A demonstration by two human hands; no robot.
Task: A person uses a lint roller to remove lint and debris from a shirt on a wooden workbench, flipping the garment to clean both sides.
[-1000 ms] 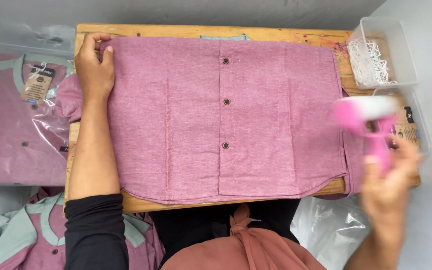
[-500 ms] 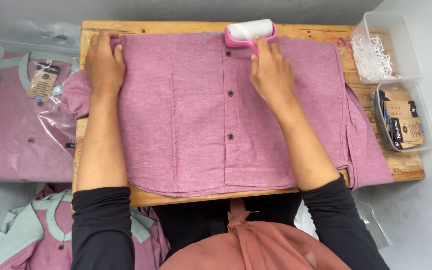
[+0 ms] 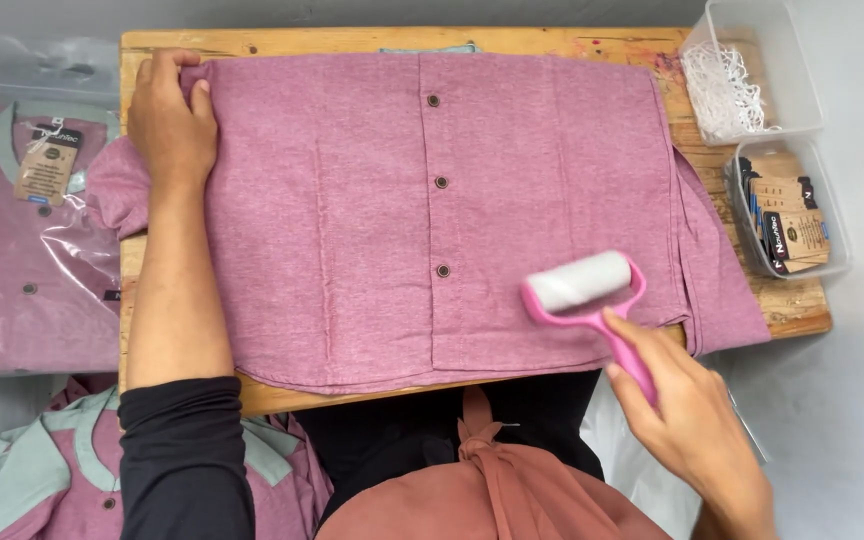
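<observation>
Shirt (image 3: 352, 210): heathered pink, dark buttons.
Lint roller (image 3: 592, 300): pink frame and handle, white roll.
Table (image 3: 272, 42): light wood, red stains right of the shirt.
Sleeves (image 3: 184, 460): black.
Bagged shirts (image 3: 22, 290), left of the table: pink, grey-green collars.

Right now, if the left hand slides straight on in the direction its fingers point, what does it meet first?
The left hand points toward the table's far edge. It would probably cross the shirt's top corner, then bare wooden table; nothing else shows there.
</observation>
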